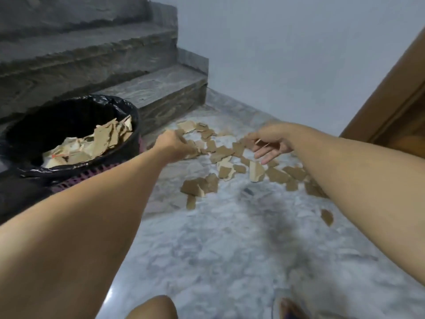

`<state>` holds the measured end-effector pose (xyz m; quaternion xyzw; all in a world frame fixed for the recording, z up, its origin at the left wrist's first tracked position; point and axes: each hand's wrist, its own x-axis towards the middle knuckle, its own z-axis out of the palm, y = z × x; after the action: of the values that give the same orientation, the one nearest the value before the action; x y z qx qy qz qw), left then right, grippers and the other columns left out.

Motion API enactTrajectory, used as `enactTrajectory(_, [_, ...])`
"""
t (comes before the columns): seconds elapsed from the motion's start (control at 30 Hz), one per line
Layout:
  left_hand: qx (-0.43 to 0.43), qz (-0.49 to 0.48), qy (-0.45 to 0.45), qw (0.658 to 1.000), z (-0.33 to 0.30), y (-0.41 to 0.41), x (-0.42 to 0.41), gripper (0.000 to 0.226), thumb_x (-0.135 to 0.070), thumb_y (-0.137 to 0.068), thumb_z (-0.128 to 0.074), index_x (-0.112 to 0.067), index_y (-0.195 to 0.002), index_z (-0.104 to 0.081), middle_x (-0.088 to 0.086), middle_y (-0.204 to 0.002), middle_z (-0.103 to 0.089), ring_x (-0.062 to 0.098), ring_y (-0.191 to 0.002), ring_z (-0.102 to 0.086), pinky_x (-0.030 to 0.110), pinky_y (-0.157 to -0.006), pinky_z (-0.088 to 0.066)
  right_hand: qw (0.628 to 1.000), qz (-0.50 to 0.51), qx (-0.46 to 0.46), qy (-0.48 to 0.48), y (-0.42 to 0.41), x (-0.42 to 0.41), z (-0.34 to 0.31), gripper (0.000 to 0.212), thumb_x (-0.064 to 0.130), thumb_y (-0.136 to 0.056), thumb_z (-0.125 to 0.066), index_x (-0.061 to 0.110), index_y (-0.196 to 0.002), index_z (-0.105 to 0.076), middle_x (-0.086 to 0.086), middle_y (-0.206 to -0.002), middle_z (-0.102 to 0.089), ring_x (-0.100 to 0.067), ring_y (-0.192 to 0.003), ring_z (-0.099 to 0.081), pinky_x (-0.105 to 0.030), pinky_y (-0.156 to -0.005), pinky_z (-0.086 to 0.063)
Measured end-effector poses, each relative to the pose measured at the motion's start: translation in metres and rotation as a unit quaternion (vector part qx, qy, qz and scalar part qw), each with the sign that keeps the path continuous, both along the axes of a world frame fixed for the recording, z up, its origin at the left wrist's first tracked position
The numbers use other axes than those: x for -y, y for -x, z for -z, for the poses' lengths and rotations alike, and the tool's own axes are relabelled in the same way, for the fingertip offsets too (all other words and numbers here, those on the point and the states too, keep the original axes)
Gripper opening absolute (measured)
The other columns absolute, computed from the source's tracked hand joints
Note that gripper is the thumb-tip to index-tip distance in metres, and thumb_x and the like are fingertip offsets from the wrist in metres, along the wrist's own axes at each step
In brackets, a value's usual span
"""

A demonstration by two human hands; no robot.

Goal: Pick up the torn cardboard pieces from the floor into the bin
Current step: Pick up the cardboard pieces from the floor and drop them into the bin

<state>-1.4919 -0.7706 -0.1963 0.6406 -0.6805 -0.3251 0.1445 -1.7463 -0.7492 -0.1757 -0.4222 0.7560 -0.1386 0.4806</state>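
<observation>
While the marble floor carries scattered cardboard pieces beside the half-filled, bag-lined bin, the left hand curls round some scraps and the right hand hovers over others, fingers spread.

Left hand curled, right hand spread.

Home stairwell landing | grey stone steps rising beyond left hand | polished marble floor under both hands | plain pale wall ahead | wooden door frame beyond right hand | bin with black liner left of left hand, at foot of steps
</observation>
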Motion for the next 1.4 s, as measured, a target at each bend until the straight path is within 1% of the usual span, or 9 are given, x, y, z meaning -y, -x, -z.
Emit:
enactTrajectory(0.13, [0.049,0.07,-0.046,0.995,0.035,0.056,-0.001,0.041,-0.04,-0.079,-0.077,-0.005,-0.099,-0.07,0.011,-0.095,-0.067,0.027,-0.09,-0.063,0.031,-0.073,-0.047,0.999,0.034,-0.029,-0.029,0.07,-0.019,0.03,0.027,0.039,-0.1,-0.052,0.013,-0.108,-0.05,-0.003,-0.08,-0.05,-0.009,-0.037,-0.047,-0.045,-0.08,-0.058])
enactTrajectory(0.33, [0.06,0.142,-0.108,0.982,0.091,0.158,-0.005,0.031,-0.036,-0.082,-0.075,-0.009,-0.083,-0.06,0.009,-0.082,-0.056,0.024,-0.08,-0.054,0.031,-0.075,-0.044,0.991,0.108,-0.019,-0.075,0.178,-0.065,0.087,0.048,0.036,-0.099,-0.053,0.011,-0.14,-0.047,-0.003,-0.083,-0.052,-0.012,-0.053,-0.053,-0.049,-0.093,-0.055])
enactTrajectory(0.5, [0.073,0.199,-0.138,0.967,0.136,0.236,-0.012,0.035,-0.04,-0.08,-0.076,-0.011,-0.09,-0.059,0.011,-0.083,-0.06,0.025,-0.075,-0.056,0.033,-0.072,-0.048,0.98,0.174,-0.011,-0.093,0.249,-0.11,0.128,0.055,0.031,-0.099,-0.058,0.005,-0.144,-0.039,-0.017,-0.125,-0.056,-0.031,-0.108,-0.063,-0.052,-0.092,-0.054])
enactTrajectory(0.67, [0.12,0.252,-0.132,0.951,0.174,0.291,-0.015,0.036,-0.04,-0.084,-0.072,-0.013,-0.077,-0.049,0.006,-0.083,-0.05,0.023,-0.085,-0.053,0.033,-0.076,-0.042,0.973,0.196,-0.068,-0.098,0.293,-0.137,0.181,0.045,0.023,-0.094,-0.066,-0.002,-0.129,-0.053,-0.017,-0.119,-0.062,-0.029,-0.101,-0.066,-0.047,-0.085,-0.058])
enactTrajectory(0.8, [0.195,0.301,-0.106,0.928,0.197,0.32,-0.015,0.04,-0.046,-0.088,-0.064,-0.009,-0.093,-0.05,0.006,-0.101,-0.047,0.021,-0.094,-0.052,0.03,-0.079,-0.044,0.971,0.17,-0.141,-0.09,0.304,-0.143,0.221,0.035,0.021,-0.088,-0.072,0.0,-0.115,-0.062,-0.018,-0.111,-0.067,-0.028,-0.092,-0.071,-0.046,-0.078,-0.062])
enactTrajectory(0.9, [0.239,0.319,-0.101,0.911,0.212,0.336,-0.009,0.052,-0.048,-0.09,-0.06,0.0,-0.111,-0.061,0.006,-0.112,-0.05,0.019,-0.103,-0.051,0.027,-0.079,-0.043,0.972,0.113,-0.191,-0.079,0.308,-0.137,0.242,0.04,0.022,-0.087,-0.072,0.004,-0.121,-0.061,-0.016,-0.119,-0.063,-0.033,-0.106,-0.065,-0.043,-0.086,-0.058])
enactTrajectory(1.1, [0.256,0.316,-0.096,0.909,0.238,0.361,0.008,0.067,-0.037,-0.088,-0.068,-0.009,-0.143,-0.043,0.011,-0.145,-0.043,0.028,-0.131,-0.045,0.034,-0.101,-0.041,0.971,0.042,-0.226,-0.066,0.317,-0.118,0.282,0.039,0.025,-0.094,-0.056,0.012,-0.13,-0.051,-0.017,-0.134,-0.05,-0.037,-0.118,-0.052,-0.037,-0.088,-0.045])
enactTrajectory(1.23, [0.335,0.36,-0.112,0.863,0.269,0.366,0.016,0.082,-0.035,-0.081,-0.074,-0.024,-0.15,-0.03,0.008,-0.151,-0.029,0.031,-0.136,-0.035,0.041,-0.106,-0.04,0.969,0.046,-0.235,-0.056,0.321,-0.108,0.301,0.034,0.023,-0.096,-0.054,0.005,-0.125,-0.048,-0.019,-0.128,-0.044,-0.037,-0.11,-0.053,-0.032,-0.078,-0.039])
enactTrajectory(1.4, [0.322,0.31,-0.01,0.894,0.279,0.376,0.038,0.044,-0.025,-0.088,-0.061,-0.018,-0.131,-0.054,0.005,-0.132,-0.05,0.024,-0.122,-0.052,0.032,-0.096,-0.047,0.973,0.048,-0.22,-0.038,0.339,-0.074,0.29,0.015,0.017,-0.083,-0.061,0.017,-0.097,-0.055,-0.012,-0.109,-0.065,-0.026,-0.089,-0.059,-0.031,-0.071,-0.046])
